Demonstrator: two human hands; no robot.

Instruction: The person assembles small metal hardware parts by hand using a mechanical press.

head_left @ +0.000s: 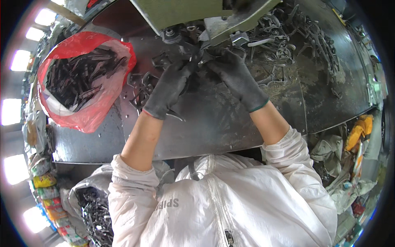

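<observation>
Both my hands wear dark grey work gloves and meet beneath a green machine [177,14], close to its metal tooling [218,29]. My left hand [170,82] is closed, its fingertips pinched together. My right hand [233,74] is closed too, its fingers bent inward against the left ones. Something small and dark sits between the fingertips, mostly hidden by the gloves, and its kind cannot be made out. Beside my left wrist lie several curved dark metal parts [142,88]. A bracket-like metal part [275,76] lies to the right of my right hand.
A red-rimmed plastic bag [88,123] full of dark strip-like pieces stands at the left on the dark metal table [197,136]. Heaped metal parts [284,49] spread across the far right. Below the table at left sits a sack of dark parts [95,210]; an orange cloth [358,131] hangs at right.
</observation>
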